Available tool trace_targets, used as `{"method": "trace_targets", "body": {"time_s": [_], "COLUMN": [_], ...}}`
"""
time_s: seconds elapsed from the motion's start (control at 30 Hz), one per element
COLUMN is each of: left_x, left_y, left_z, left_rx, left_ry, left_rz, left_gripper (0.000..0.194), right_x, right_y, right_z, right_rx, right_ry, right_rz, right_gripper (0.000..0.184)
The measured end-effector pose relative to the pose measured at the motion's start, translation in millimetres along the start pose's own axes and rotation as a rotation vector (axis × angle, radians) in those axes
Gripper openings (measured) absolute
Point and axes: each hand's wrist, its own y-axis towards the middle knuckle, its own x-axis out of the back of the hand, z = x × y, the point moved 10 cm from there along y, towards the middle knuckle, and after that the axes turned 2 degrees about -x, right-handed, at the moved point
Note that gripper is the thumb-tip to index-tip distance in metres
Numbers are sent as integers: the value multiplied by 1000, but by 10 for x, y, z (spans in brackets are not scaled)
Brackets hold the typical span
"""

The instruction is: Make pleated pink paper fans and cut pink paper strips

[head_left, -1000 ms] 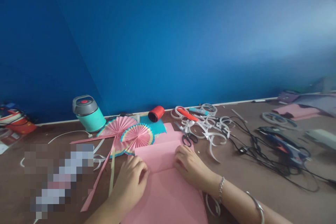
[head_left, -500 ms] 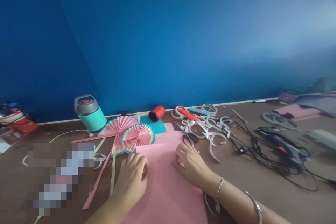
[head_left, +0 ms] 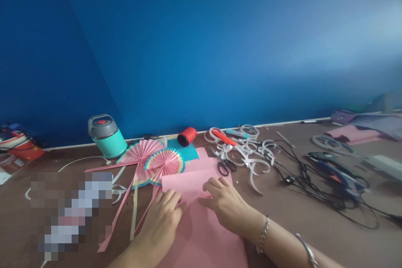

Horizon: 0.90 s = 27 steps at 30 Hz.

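A large sheet of pink paper lies in front of me, with its far edge near the folded fans. My left hand rests along the left side of this sheet, thumb apart from the fingers. On the right part of the paper is my right hand, its fingers bent and spread from the thumb. Neither hand has anything gripped that I can see. Black-handled scissors lie just beyond the right hand. Pleated pink paper fans with blue and yellow edging sit past the left hand, with long paper strips trailing from them.
At the back stand a turquoise jar with a grey lid and a red spool lying on its side. Curled white strips are heaped right of centre. Black cables spread farther right. A blurred-out patch covers something at left.
My left hand has slid slightly to the right and nearer to me. My right hand has shifted left and a little closer, its thumb and fingers now farther apart.
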Motion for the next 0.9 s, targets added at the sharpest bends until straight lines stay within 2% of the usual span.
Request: {"method": "trace_targets", "body": {"time_s": [0.1,0.23,0.43,0.53,0.6,0.67,0.77,0.9], "left_x": [-23,-105,-189,-177,-163,-149,-126,-103], "left_y": [-69,-182,-229,-213,-199,-189,-189,-195], "left_z": [80,213,190,180,176,169,161,184], "left_rx": [69,187,169,157,156,159,167,170], "left_ry": [71,129,129,131,130,131,151,151], "left_rz": [23,132,164,151,161,185,221,202], "left_gripper": [36,37,44,45,46,46,40,32], "right_x": [54,66,118,275,375,374,265,88], "right_y": [-72,-190,-278,-243,-196,-132,-69,-35], "right_z": [-123,-311,-594,-653,-583,-413,-190,-136], "right_rx": [-68,-150,-269,-336,-314,-206,-71,-46], "right_ry": [-32,-75,-94,-76,-30,36,46,-17], "right_rz": [-5,28,38,-57,-130,-131,-82,-20], "right_gripper": [34,37,24,22,25,21,13,23]}}
